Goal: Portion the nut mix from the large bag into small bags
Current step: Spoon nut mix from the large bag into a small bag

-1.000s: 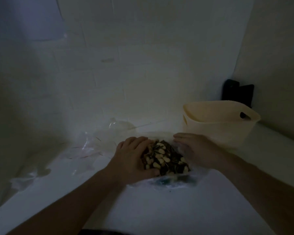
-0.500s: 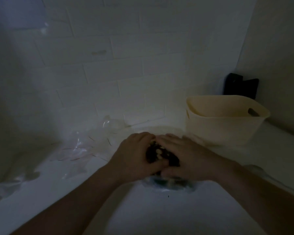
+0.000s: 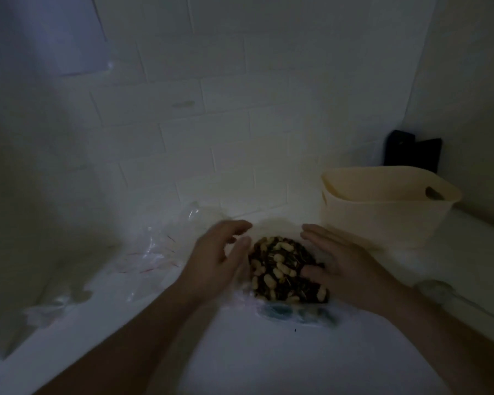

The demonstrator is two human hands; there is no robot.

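the light is dim and my left hand (image 3: 214,260) is a bit blurred, hovering just left of the nut mix (image 3: 285,270) with its fingers loosely spread and holding nothing. my right hand (image 3: 345,266) lies on the right side of the heap, fingers straight and close together, thumb resting against the nuts, gripping nothing. the nut mix, pale peanuts among darker bits, sits in a clear bag (image 3: 294,313) on the white counter (image 3: 268,360), between my two hands. there is a dark greenish patch of print on the bag's near edge, but i cannot read any writing or brand on it. to the left lie clear small bags (image 3: 154,252) with thin red lines, crumpled together on the counter. behind my right hand stands a cream plastic bin (image 3: 382,215) with a handle slot, near the tiled wall (image 3: 240,138), and a dark object (image 3: 411,152) leans in the corner behind it.
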